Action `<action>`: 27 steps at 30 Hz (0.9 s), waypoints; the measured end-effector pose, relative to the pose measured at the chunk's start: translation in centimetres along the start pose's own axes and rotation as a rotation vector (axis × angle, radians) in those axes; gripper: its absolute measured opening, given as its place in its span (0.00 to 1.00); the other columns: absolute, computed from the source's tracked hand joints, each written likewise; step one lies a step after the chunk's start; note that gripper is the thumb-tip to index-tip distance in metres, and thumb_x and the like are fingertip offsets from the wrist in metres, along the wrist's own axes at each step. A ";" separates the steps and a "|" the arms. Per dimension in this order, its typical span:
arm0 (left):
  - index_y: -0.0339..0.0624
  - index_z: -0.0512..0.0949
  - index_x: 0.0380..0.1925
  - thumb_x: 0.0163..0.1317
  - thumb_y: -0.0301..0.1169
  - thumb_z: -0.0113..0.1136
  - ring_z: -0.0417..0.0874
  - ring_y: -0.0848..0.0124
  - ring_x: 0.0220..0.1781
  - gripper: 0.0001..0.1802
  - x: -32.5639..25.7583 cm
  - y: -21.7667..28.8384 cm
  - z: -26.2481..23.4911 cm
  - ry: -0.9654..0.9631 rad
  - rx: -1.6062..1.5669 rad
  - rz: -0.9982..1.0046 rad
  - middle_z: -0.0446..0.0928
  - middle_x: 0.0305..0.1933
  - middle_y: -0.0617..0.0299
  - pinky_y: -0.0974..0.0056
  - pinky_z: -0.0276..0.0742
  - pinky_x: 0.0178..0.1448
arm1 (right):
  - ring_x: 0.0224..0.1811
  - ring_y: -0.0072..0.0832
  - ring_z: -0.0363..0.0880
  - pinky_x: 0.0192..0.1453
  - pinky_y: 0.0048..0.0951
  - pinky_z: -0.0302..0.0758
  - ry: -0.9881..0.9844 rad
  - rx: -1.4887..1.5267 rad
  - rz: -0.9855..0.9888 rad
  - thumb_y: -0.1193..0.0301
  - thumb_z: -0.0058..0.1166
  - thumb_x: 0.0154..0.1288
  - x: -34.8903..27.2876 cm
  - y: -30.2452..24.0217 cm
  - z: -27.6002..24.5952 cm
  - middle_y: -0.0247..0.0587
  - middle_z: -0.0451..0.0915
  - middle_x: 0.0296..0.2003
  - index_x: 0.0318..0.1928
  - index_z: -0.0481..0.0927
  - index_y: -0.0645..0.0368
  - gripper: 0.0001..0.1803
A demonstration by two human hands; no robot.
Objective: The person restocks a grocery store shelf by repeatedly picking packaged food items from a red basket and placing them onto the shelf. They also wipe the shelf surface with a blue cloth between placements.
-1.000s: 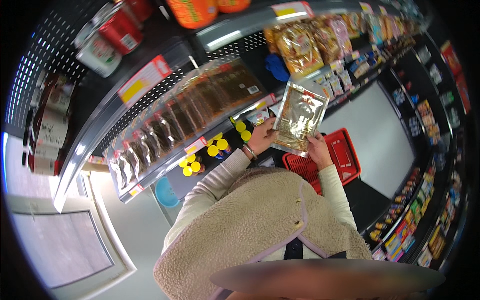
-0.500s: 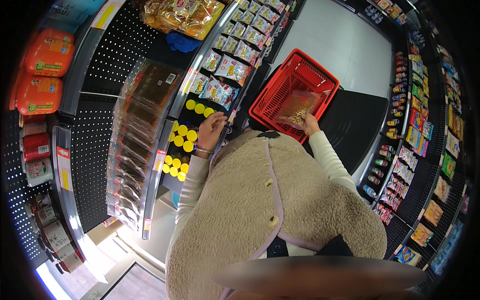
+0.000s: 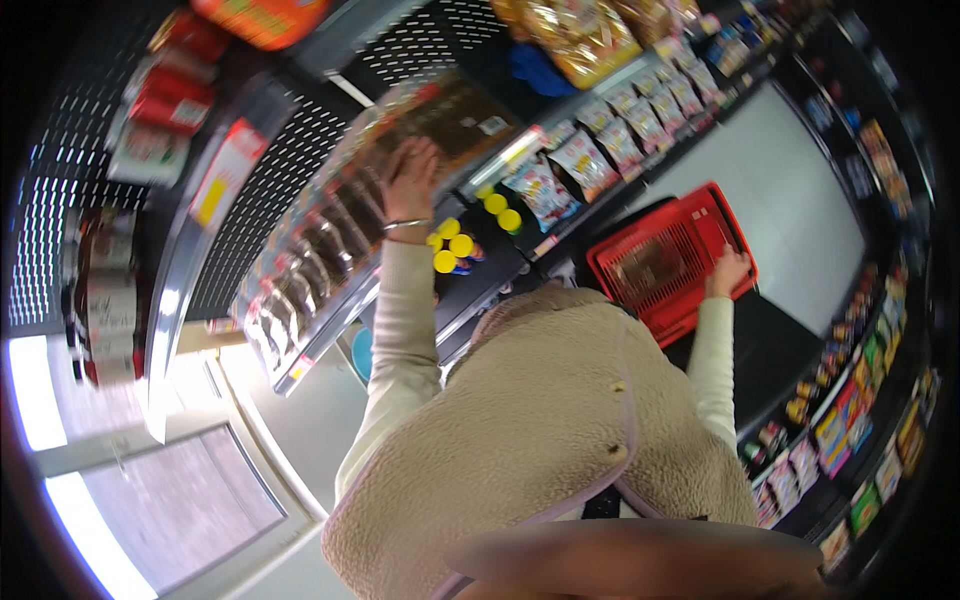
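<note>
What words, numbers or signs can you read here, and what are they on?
None that I can quote:
Red, white and yellow shelf tag: print blurred.
Orange package: print blurred and cut off by the picture edge.
Brown flat pack: small white label, too small to read.
Snack bag: colourful print, too blurred.

I wear a beige, nubbly fleece vest (image 3: 500, 400), edged in dusty lilac trim (image 3: 633, 430), with small fastenings (image 3: 617, 453) down its front. My sleeves (image 3: 406, 310) are long and cream, and a thin, shiny bracelet (image 3: 408, 224) circles the wrist of my left hand (image 3: 410, 178).
</note>
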State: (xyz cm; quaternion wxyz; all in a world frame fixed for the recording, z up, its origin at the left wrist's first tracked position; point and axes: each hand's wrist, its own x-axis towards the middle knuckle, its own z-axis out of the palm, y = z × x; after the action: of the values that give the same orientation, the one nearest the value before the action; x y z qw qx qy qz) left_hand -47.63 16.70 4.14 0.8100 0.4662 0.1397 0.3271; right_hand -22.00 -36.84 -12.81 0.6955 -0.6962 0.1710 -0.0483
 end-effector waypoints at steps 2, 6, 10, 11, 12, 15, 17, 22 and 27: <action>0.34 0.68 0.62 0.73 0.32 0.44 0.71 0.51 0.69 0.21 1.3 -1.1 -0.7 0.122 0.270 0.077 0.69 0.68 0.42 0.53 0.68 0.72 | 0.62 0.39 0.74 0.62 0.37 0.74 0.001 0.064 -0.050 0.77 0.55 0.67 0.7 -4.6 3.6 0.55 0.70 0.64 0.66 0.64 0.71 0.29; 0.46 0.78 0.51 0.65 0.28 0.64 0.78 0.72 0.52 0.14 2.9 -2.6 -0.9 0.399 -0.137 -0.064 0.79 0.48 0.69 0.66 0.73 0.55 | 0.63 0.32 0.72 0.64 0.31 0.71 -0.386 -0.102 -0.346 0.74 0.54 0.71 -3.0 -10.1 12.9 0.49 0.69 0.65 0.68 0.63 0.68 0.28; 0.41 0.73 0.57 0.68 0.29 0.59 0.72 0.61 0.63 0.18 2.5 -2.9 -0.3 0.425 -0.178 -0.103 0.74 0.59 0.55 0.57 0.65 0.68 | 0.60 0.28 0.74 0.56 0.30 0.76 -0.879 -0.063 -0.572 0.79 0.59 0.66 -10.0 -11.9 23.7 0.39 0.75 0.60 0.68 0.68 0.58 0.30; 0.37 0.71 0.61 0.70 0.30 0.57 0.69 0.55 0.71 0.21 2.1 -2.8 -0.2 0.441 -0.184 -0.119 0.72 0.66 0.48 0.53 0.62 0.75 | 0.59 0.31 0.76 0.56 0.31 0.76 -0.943 -0.183 -0.694 0.75 0.61 0.65 -11.5 -12.4 26.0 0.40 0.76 0.60 0.67 0.68 0.58 0.30; 0.37 0.69 0.63 0.71 0.32 0.55 0.69 0.54 0.71 0.23 2.0 -2.6 -0.2 0.431 -0.185 -0.125 0.71 0.67 0.47 0.52 0.61 0.75 | 0.58 0.34 0.78 0.55 0.33 0.76 -1.011 -0.183 -0.741 0.71 0.62 0.66 -12.9 -12.7 28.1 0.43 0.76 0.60 0.67 0.69 0.58 0.30; 0.38 0.69 0.63 0.72 0.32 0.55 0.70 0.54 0.70 0.22 1.7 -2.0 0.0 0.464 -0.201 -0.160 0.71 0.67 0.48 0.52 0.62 0.75 | 0.68 0.42 0.70 0.68 0.38 0.69 -1.224 -0.411 -0.728 0.64 0.62 0.67 -15.2 -14.0 34.0 0.52 0.69 0.67 0.71 0.63 0.61 0.37; 0.40 0.70 0.63 0.72 0.32 0.55 0.72 0.55 0.68 0.21 1.5 -1.6 -0.3 0.445 -0.236 -0.163 0.73 0.66 0.49 0.52 0.65 0.72 | 0.70 0.49 0.67 0.72 0.40 0.65 -1.137 -0.669 -0.927 0.57 0.61 0.67 -16.2 -14.2 37.6 0.56 0.66 0.69 0.72 0.61 0.62 0.40; 0.42 0.73 0.57 0.69 0.31 0.59 0.75 0.55 0.65 0.18 1.1 -1.8 -1.3 0.369 -0.345 -0.164 0.75 0.62 0.50 0.50 0.72 0.66 | 0.71 0.53 0.62 0.73 0.43 0.63 -1.284 -0.802 -0.917 0.55 0.61 0.65 -17.1 -12.8 40.1 0.57 0.66 0.69 0.73 0.59 0.62 0.43; 0.42 0.76 0.52 0.67 0.28 0.60 0.81 0.57 0.55 0.14 2.9 -3.2 -2.3 0.224 -0.339 -0.191 0.80 0.50 0.55 0.55 0.79 0.53 | 0.69 0.52 0.66 0.72 0.42 0.64 -1.280 -0.698 -0.909 0.57 0.63 0.63 -16.6 -11.8 39.8 0.57 0.69 0.66 0.72 0.60 0.61 0.42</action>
State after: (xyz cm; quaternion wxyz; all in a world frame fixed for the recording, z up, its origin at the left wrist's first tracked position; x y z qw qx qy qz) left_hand -45.40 19.04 0.44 0.8835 0.2687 0.2155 0.3176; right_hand -23.36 5.84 0.54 0.3170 -0.7644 -0.5449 0.1352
